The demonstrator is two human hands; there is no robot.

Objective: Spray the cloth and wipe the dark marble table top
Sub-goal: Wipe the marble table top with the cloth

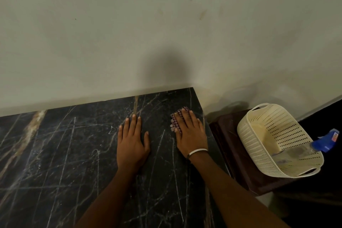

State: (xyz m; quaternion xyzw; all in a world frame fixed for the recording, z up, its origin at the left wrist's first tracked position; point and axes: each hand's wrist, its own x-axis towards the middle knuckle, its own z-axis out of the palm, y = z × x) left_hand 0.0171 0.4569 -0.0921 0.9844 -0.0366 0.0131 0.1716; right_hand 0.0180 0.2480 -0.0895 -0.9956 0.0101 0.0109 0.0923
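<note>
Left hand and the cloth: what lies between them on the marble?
Head view: only bare marble table top separates the left hand from the cloth under the right hand.

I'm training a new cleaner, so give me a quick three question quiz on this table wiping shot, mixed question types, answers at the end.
1. True or false: the left hand lies flat on the bare table.
2. What does the right hand press on? A) cloth B) sponge C) paper towel
3. Fill in: the spray bottle lies in the ____.

Key:
1. True; its fingers are straight and nothing is under it.
2. A; the checked cloth shows under the fingers, near the table's right edge.
3. Basket, the cream one on the stand right of the table.
</note>
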